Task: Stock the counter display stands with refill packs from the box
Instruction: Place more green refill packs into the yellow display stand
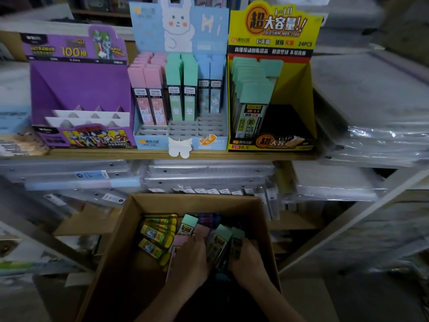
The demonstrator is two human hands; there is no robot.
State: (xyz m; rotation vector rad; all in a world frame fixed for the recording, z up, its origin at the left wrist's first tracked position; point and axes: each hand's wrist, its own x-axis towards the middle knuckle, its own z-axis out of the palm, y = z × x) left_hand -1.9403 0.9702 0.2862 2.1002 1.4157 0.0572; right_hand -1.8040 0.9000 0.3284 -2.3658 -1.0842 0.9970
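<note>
The right hand (249,263) is curling its fingers round a mint-capped pack (236,240), gripping it near the cap. The left hand (189,259) is lying knuckles up with its fingers bending down into the pile; the fingertips are sinking out of sight among the packs, so I cannot tell whether they are pinching anything. Between the two hands a second mint-capped pack (219,242) is leaning cap upward, touching both. Just under the left hand's fingers a pink pack (182,242) is showing. Farther out from the left hand, yellow packs (155,233) are lying stacked in a slanting row.

All of this is sitting inside the cardboard box (130,228), whose walls are enclosing both wrists.

Well beyond the fingertips, a wooden shelf (116,155) is carrying three display stands side by side. Straight ahead of the hands, the blue rabbit stand (181,31) is holding pink, mint and blue packs upright (its front slots are standing bare). Ahead of the right hand, the yellow stand (274,26) is holding a file of mint-capped packs on its left half. Ahead of the left hand, the purple stand (81,84) is showing only its white dividers.
</note>
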